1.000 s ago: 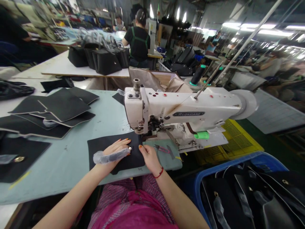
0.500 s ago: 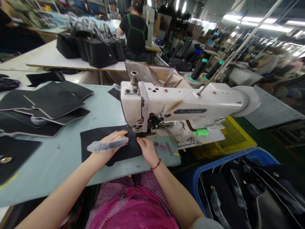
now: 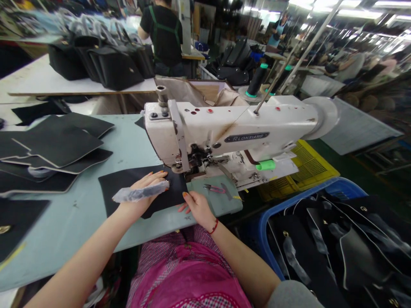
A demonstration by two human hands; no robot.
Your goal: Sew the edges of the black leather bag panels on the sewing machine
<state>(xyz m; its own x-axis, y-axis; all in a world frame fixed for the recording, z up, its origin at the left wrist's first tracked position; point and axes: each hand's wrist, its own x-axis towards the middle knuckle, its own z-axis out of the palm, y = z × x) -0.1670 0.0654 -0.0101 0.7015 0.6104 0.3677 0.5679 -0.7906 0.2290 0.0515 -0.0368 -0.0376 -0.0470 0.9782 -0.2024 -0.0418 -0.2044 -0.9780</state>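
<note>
A black bag panel [image 3: 173, 192] lies flat under the head of the white sewing machine [image 3: 205, 132], its upper edge at the presser foot. My left hand [image 3: 141, 196] rests on the panel, open, with fingers stretched toward the needle area. Across the back of that hand lies a plastic-wrapped strap [image 3: 136, 193], joined to the panel near the fingertips. At the panel's lower right edge is my right hand [image 3: 201, 209], its thumb and fingers apart; the thumb tip is near or touching the edge. Pink-handled thread snips [image 3: 215, 188] lie to the right.
Stacked black panels [image 3: 64, 141] are on the left of the pale green table [image 3: 86, 214]. A blue basket [image 3: 261, 226] of panels stands at right, beside a yellow crate [image 3: 316, 164]. Black bags [image 3: 112, 64] and a co-worker [image 3: 165, 36] are behind.
My right hand has slid down along the panel's right edge and its fingers have spread. The left hand stays flat on the panel. The whole view has shifted slightly.
</note>
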